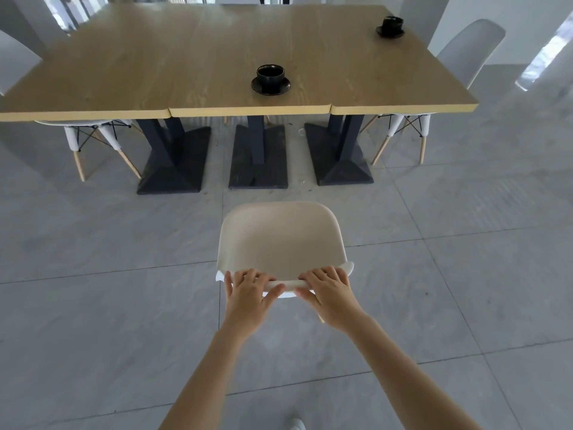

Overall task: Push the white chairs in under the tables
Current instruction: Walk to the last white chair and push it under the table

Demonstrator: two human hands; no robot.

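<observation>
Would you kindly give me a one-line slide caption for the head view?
Both hands, left hand and right hand, grip the backrest of a white chair standing short of the wooden table.

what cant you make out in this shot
- Legs of the white chair held by the left hand and right hand: head view, hidden under its own seat shell.
- Contents of the near black cup and far black cup: too dark to tell.
- Chair at the left: cut off by the frame edge.
- Far side of the table: cut off by the top edge.
</observation>
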